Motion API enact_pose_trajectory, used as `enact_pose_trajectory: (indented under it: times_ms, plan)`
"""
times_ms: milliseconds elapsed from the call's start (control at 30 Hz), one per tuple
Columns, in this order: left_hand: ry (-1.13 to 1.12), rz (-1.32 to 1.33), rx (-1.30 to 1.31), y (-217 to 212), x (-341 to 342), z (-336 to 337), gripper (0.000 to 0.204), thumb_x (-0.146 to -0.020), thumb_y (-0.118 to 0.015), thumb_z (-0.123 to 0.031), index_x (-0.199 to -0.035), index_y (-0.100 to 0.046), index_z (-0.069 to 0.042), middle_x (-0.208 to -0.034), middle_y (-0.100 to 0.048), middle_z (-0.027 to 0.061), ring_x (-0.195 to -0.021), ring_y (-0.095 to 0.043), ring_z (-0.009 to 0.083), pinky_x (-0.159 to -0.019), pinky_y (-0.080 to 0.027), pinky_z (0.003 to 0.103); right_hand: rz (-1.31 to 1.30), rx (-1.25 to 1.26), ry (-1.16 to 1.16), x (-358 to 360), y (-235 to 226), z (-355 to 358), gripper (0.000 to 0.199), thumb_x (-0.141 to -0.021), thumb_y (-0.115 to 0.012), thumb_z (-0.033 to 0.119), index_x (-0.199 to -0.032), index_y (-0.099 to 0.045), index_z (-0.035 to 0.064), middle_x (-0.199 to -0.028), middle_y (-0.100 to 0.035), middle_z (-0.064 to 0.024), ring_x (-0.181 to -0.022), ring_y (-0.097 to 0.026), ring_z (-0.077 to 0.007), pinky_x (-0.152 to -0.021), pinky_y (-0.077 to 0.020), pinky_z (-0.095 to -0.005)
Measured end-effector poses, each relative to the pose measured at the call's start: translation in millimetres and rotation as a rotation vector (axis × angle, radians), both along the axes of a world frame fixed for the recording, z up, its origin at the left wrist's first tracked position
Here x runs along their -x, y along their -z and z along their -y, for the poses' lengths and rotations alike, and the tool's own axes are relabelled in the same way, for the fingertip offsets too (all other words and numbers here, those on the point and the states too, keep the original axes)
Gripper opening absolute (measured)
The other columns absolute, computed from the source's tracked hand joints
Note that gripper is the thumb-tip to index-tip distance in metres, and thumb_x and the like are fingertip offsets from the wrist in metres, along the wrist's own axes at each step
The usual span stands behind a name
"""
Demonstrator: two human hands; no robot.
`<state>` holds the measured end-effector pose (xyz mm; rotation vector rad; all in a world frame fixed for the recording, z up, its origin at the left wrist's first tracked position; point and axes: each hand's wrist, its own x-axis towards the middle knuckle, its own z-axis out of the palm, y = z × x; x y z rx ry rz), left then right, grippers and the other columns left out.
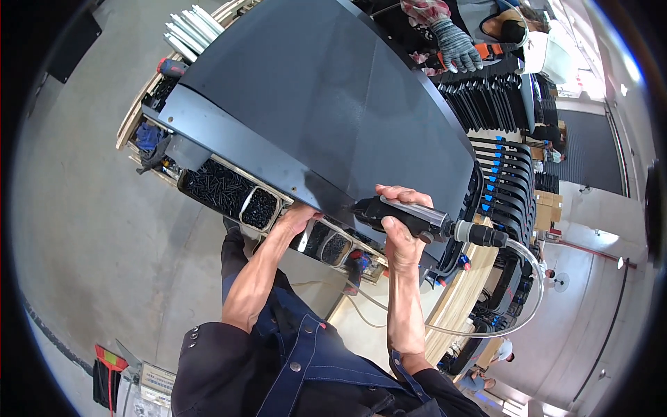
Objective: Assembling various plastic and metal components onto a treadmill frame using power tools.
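Observation:
A large dark grey panel (299, 90) with a bent front edge lies before me. My right hand (403, 233) is wrapped round a black and silver air tool (410, 217), whose nose rests at the panel's front edge. A clear hose (531, 309) runs from the tool's rear coupling and loops back toward me. My left hand (299, 219) is at the panel's front edge, left of the tool. Its fingers go in under the edge and are hidden, so whether they grip anything does not show.
Below the panel edge are bins of black screws (215, 189) and small black parts (259, 208). A red-and-black power tool (358, 264) hangs nearby. Across the panel, a co-worker's gloved hand (455, 45) is by an orange tool (495, 50). Black frames (507, 181) stand racked at right.

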<state>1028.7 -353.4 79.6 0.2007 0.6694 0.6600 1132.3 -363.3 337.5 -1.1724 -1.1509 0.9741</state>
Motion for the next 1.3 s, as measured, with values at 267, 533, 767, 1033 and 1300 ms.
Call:
enact_pose_trajectory:
  times_ms: [267,533,767,1033,1300]
  plan:
    - [-0.168,0.056,-0.044,-3,-4,7,0.012,-0.084,-0.074,-0.009,-0.091,-0.065,-0.012,-0.080,-0.058,-0.0022,-0.066,-0.050,0.0086,-0.055,-0.036,0.026,0.015,-0.060,-0.102,2,3,-3,0.047,-0.078,-0.085,0.008,-0.113,-0.055,0.0056,-0.107,-0.064,-0.0133,-0.106,-0.063,-0.0304,-0.102,-0.0487,-0.0527]
    - [-0.145,-0.029,-0.186,-18,-2,8,0.011,-0.086,-0.073,-0.019,-0.090,-0.065,-0.012,-0.074,-0.054,-0.0045,-0.064,-0.047,0.0074,-0.057,-0.037,0.025,-0.017,-0.066,-0.182,-8,4,-5,0.044,-0.078,-0.085,0.007,-0.107,-0.053,0.0073,-0.100,-0.061,-0.0110,-0.102,-0.062,-0.0282,-0.101,-0.0487,-0.0528]
    - [-0.229,-0.068,-0.234,-25,-3,16,0.012,-0.088,-0.070,-0.024,-0.082,-0.063,-0.015,-0.072,-0.050,-0.0074,-0.064,-0.041,0.0054,-0.058,-0.031,0.025,-0.002,-0.081,-0.215,-9,6,-4,0.043,-0.078,-0.085,0.005,-0.107,-0.053,0.0068,-0.099,-0.061,-0.0114,-0.101,-0.063,-0.0284,-0.101,-0.0494,-0.0528]
    - [-0.169,-0.082,-0.250,-17,-3,16,0.021,-0.085,-0.075,-0.027,-0.099,-0.068,-0.013,-0.086,-0.058,-0.0062,-0.074,-0.049,0.0060,-0.066,-0.040,0.026,0.035,-0.103,-0.261,-16,11,-7,0.045,-0.078,-0.087,0.010,-0.109,-0.055,0.0051,-0.107,-0.064,-0.0145,-0.105,-0.065,-0.0306,-0.101,-0.0517,-0.0518]
    - [-0.066,0.034,-0.289,1,12,26,0.020,-0.095,-0.071,-0.025,-0.101,-0.069,-0.006,-0.092,-0.064,0.0005,-0.078,-0.059,0.0116,-0.064,-0.050,0.029,0.010,0.027,-0.155,-8,-3,-4,0.101,-0.062,-0.099,0.034,-0.143,-0.047,0.0065,-0.136,-0.058,-0.0195,-0.116,-0.066,-0.0358,-0.099,-0.0557,-0.0459]
